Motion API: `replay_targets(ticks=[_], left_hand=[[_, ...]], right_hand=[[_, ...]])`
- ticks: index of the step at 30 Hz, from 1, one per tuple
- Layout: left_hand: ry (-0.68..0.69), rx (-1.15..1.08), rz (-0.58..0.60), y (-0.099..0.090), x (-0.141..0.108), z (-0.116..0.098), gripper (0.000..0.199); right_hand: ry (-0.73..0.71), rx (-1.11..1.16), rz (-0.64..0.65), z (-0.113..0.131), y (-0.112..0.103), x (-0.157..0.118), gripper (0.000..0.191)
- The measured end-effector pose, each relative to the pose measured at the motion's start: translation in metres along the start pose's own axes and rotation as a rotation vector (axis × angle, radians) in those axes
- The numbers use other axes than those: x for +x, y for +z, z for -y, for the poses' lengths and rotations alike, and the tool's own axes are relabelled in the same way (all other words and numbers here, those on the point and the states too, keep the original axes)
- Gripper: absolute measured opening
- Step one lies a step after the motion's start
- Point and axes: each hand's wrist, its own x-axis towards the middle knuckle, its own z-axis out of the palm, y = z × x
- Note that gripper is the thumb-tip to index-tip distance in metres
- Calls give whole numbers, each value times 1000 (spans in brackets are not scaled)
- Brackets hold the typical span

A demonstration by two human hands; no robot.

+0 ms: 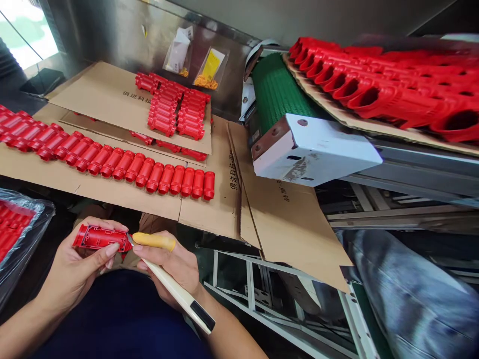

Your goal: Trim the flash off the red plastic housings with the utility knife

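My left hand (80, 257) grips a red plastic part (101, 238), its hollow inner side facing up, low in front of my body. In my right hand (174, 264) is a cream-handled knife (175, 289), its blade touching the right end of the red part. A yellow finger cot (153, 241) covers one finger of that hand. Beyond my hands, a long row of red parts (112, 162) lies side by side on cardboard (157, 203). More red parts (162, 112) sit in two stacks on a raised cardboard sheet (101, 89).
At the right, a green conveyor (280, 85) with a white metal end bracket (314, 149) carries cardboard with many red parts (396, 99). A plastic-lined bin (35, 219) stands at the left. Small bags (211, 67) lie at the back. A person's denim-clad leg (415, 289) is lower right.
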Motion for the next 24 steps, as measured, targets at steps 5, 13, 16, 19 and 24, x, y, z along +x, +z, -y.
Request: replay_targets(ticks=[5, 13, 16, 19, 24], left_hand=[[-3, 8, 13, -2, 0, 2, 23], [63, 18, -32, 0, -3, 4, 25], [64, -5, -21, 0, -2, 3, 25], [2, -48, 30, 3, 3, 0, 22], [-134, -103, 26, 9, 8, -5, 30]], right_hand=[[-9, 12, 9, 2, -1, 2, 41], [98, 44, -26, 4, 3, -4, 27], [152, 95, 32, -1, 0, -2, 21], [0, -38, 146, -6, -7, 2, 24], [14, -82, 371, 3, -17, -4, 22]])
